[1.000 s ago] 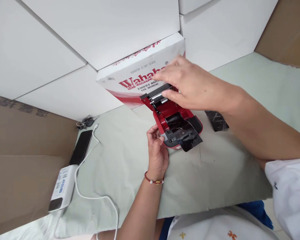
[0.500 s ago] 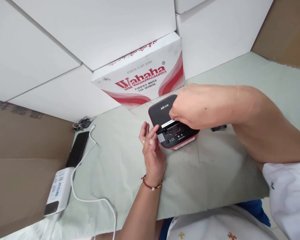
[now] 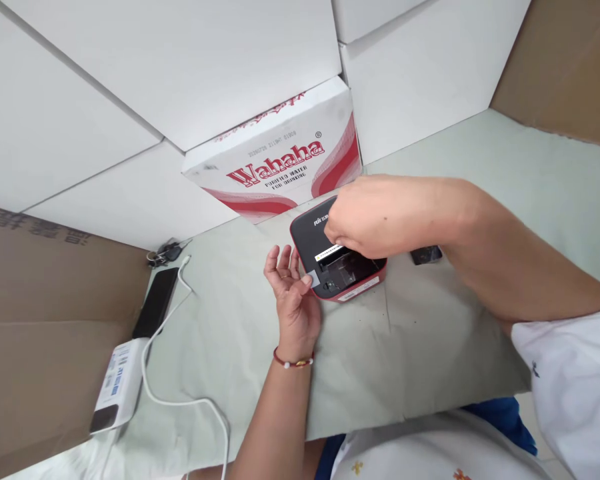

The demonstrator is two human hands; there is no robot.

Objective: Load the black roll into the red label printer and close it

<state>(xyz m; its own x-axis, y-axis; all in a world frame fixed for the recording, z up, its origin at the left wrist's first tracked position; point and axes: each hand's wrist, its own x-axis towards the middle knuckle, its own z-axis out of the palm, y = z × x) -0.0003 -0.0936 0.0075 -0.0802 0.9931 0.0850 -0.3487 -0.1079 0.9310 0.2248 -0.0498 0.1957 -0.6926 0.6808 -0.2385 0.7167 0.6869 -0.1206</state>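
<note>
Lid (image 3: 309,239) is now lowered onto device (image 3: 344,277) under curled right hand (image 3: 359,217), grip unclear; left hand (image 3: 295,299) is spread alongside.

White panels (image 3: 180,60) across top of frame; brown cardboard (image 3: 55,373) at L edge, more in upper R corner; pale green cloth-covered surface (image 3: 240,320) mid-frame, soft light.

The printer (image 3: 307,241) looks like matt black plastic on top and shiny red plastic below; the water box (image 3: 275,167) is smooth printed cardboard; the tablecloth (image 3: 235,320) is dull, wrinkly cloth; the power bank (image 3: 121,380) is smooth white plastic.
</note>
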